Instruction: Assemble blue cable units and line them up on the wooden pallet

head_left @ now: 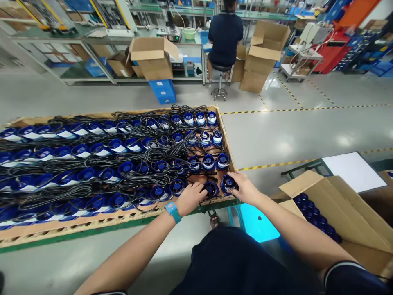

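Observation:
Rows of blue round fan-like units with white labels fill a long wooden tray [123, 215], with bundles of black cable [162, 152] lying between the rows. My right hand [245, 188] is closed around a blue unit [228, 183] at the tray's near right corner. To its left, my left hand [192, 198] rests at the near edge, beside another blue unit [210, 189]; its fingers are bent over dark cable, and what they hold is too small to make out. A teal band is on my left wrist.
An open cardboard box [356, 205] with blue parts stands at the right, near a white board [356, 171]. A bright blue stool [259, 223] is below the tray corner. Across the aisle, a person [225, 39] sits at a workbench.

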### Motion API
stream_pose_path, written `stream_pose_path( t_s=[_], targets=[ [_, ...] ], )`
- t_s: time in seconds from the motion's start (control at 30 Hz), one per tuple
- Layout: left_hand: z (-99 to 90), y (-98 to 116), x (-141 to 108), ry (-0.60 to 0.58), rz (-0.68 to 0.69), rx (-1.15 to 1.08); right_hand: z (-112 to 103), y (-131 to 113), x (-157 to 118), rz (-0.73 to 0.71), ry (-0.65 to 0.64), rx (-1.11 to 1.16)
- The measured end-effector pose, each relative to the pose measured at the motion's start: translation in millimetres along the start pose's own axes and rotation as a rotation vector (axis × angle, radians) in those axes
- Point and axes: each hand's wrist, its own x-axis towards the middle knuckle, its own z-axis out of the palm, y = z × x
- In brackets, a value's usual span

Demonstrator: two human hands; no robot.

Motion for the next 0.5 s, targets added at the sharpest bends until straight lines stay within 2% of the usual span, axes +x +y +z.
stream_pose_path(
  t_s=[0.23,0.37,0.5],
  targets=[
    [3.3,-3.1,18.8,0.089,0.09,0.07,16.2,-4.7,-5.1,-0.03,-0.057,-0.214],
    [10.0,-7.5,21.1,0.158,0.118,0.093,19.4,-13.6,-1.5,0.021,-0.056,-0.335],
    [17.5,-9.0,16.3,0.207,0.08,0.061,24.0,-29.6,3.1,0.095,-0.061,-0.454]
  ],
)
